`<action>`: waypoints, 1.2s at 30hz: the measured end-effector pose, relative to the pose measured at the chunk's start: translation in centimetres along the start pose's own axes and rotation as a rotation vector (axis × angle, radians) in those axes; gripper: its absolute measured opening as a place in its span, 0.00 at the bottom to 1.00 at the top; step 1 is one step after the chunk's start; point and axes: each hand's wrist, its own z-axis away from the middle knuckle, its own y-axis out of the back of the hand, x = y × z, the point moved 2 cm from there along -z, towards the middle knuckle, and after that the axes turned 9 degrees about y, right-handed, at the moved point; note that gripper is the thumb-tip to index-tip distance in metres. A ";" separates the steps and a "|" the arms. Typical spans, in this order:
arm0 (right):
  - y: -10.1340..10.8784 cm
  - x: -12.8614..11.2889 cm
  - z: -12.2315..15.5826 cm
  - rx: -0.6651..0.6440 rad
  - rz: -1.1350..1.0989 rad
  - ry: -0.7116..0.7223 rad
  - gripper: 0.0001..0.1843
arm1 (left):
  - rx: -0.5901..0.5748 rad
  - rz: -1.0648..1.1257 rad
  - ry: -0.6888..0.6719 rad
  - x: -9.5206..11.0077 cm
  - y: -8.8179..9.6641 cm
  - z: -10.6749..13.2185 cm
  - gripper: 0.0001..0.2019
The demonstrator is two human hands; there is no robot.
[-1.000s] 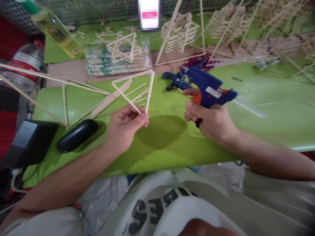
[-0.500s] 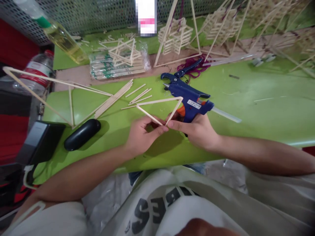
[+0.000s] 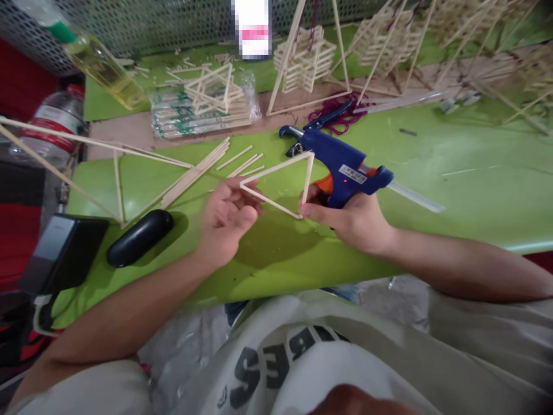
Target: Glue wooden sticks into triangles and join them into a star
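A small triangle of thin wooden sticks (image 3: 276,168) hangs just above the green table (image 3: 453,196). My right hand (image 3: 349,222) is wrapped round the grip of a blue glue gun (image 3: 341,164), and its forefinger and thumb also pinch the triangle's near corner. My left hand (image 3: 227,216) is at the triangle's left corner with its fingers loosely curled and partly blurred; the fingertips touch the stick end. A clear glue stick (image 3: 417,197) pokes out of the gun's back.
Loose sticks (image 3: 194,173) and a large stick triangle (image 3: 99,155) lie to the left, beside a black case (image 3: 138,237) and a black adapter (image 3: 56,253). Stick towers (image 3: 305,60), packets of sticks (image 3: 199,118), an oil bottle (image 3: 101,60) and a water bottle (image 3: 52,124) stand behind.
The small triangle passed from my left hand's pinch to my right hand's fingers. My left hand slid to the triangle's left corner. The glue gun came closer to the triangle.
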 end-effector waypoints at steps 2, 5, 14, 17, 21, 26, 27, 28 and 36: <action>0.2 -0.3 -0.1 -0.038 0.019 0.020 0.19 | 0.000 -0.069 0.001 0.7 0.7 -0.2 0.13; 0.6 -0.5 -0.2 -0.066 0.055 0.043 0.16 | 0.038 -0.273 0.068 1.7 1.1 -0.2 0.05; 1.4 -0.8 -1.0 -0.012 0.014 0.041 0.21 | -0.020 -0.414 0.069 2.7 1.5 -0.2 0.06; 1.5 -0.9 -1.2 -0.009 0.037 0.050 0.19 | 0.006 -0.419 0.110 2.4 1.8 -0.1 0.06; 2.0 -0.5 -1.6 0.000 0.020 0.101 0.15 | 0.053 -0.316 0.208 1.9 1.8 -0.5 0.10; 2.5 -0.2 -1.7 0.028 -0.095 0.125 0.17 | 0.197 0.035 0.255 1.3 2.4 -1.5 0.16; 2.6 -0.2 -1.6 0.017 -0.099 0.126 0.18 | 0.220 0.065 0.258 1.2 2.6 -1.6 0.16; 2.6 -0.2 -1.4 0.001 -0.101 0.129 0.18 | 0.230 0.089 0.270 1.1 2.8 -1.7 0.16; 3.2 0.5 0.8 -0.221 -0.083 0.243 0.20 | 0.293 0.280 0.429 1.1 2.9 -1.3 0.17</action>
